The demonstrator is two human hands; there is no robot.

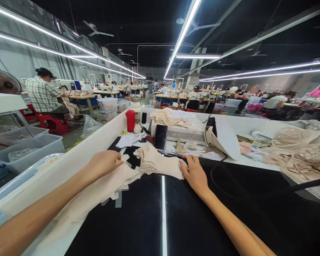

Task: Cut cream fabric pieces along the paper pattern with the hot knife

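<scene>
My left hand (pixel 104 163) lies curled on a long strip of cream fabric (pixel 96 192) that runs back along my left forearm; its fingertips press the cloth near some black cut pieces (pixel 132 159). My right hand (pixel 193 174) rests with fingers closed on the right edge of a stack of cream fabric pieces (pixel 160 163) on the glossy black tabletop (pixel 192 220).
Behind the stack a black phone (pixel 160 137) leans on a white machine (pixel 186 133) topped with folded cream cloth. A red cup (pixel 130 121) stands at the back left. Lace fabric (pixel 296 149) piles up at the right. A seated person in a checked shirt (pixel 42 94) works at the left.
</scene>
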